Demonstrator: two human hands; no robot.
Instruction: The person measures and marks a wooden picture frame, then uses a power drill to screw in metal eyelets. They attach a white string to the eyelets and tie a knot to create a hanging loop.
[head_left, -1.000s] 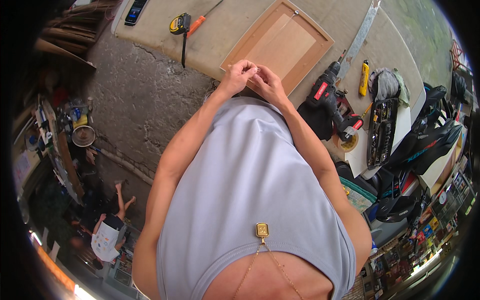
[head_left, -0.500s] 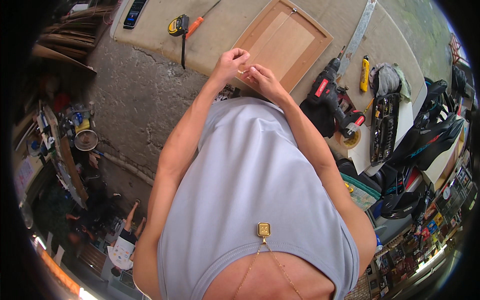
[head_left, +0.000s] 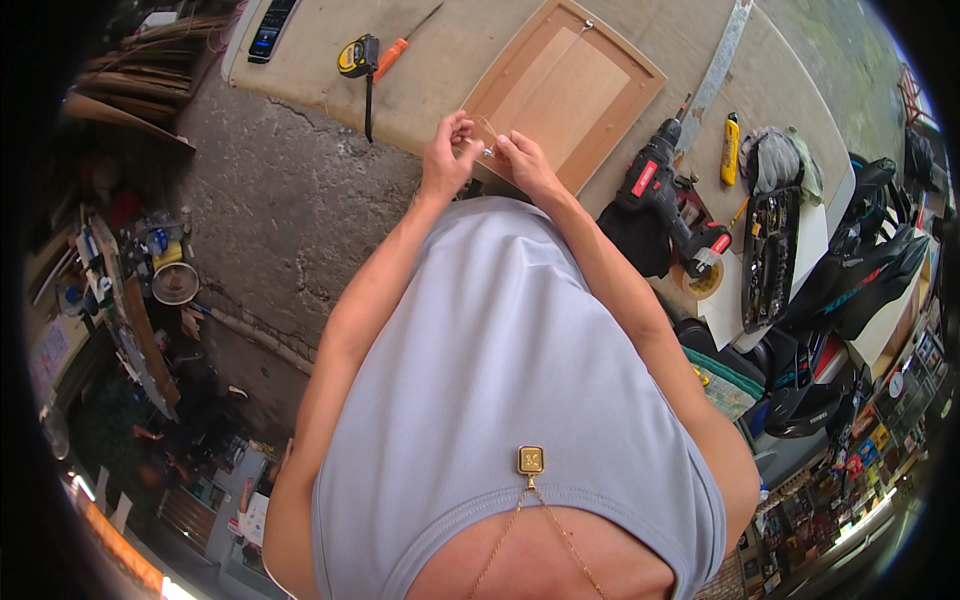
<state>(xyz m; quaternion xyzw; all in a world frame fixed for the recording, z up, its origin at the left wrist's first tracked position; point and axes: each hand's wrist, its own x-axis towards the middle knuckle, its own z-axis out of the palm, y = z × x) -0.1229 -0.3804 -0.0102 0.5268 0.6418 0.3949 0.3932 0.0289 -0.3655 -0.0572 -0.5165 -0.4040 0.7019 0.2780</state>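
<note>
A framed wooden panel (head_left: 612, 95) lies on the table in front of me, with a small metal fitting (head_left: 589, 24) at its far edge. Over the panel's near left corner, a thin pale wire (head_left: 484, 119) curves in a loop between my hands. My left hand (head_left: 447, 160) has its fingers curled at one side of the loop. The thumb and fingertips of my right hand (head_left: 527, 163) pinch the other side. Just below the loop, between the hands, sits another small shiny metal fitting (head_left: 488, 153).
Left of the panel lie a tape measure (head_left: 357, 57), an orange-handled screwdriver (head_left: 391, 59) and a phone (head_left: 270, 30). On its right are a cordless drill (head_left: 660, 180), a metal ruler (head_left: 716, 75), a yellow utility knife (head_left: 730, 148), a tape roll (head_left: 703, 281) and a bit case (head_left: 769, 258).
My hands have moved slightly apart, the left one drawing to the left. The wire now shows as an open loop between them, and the near fitting has come into sight.
</note>
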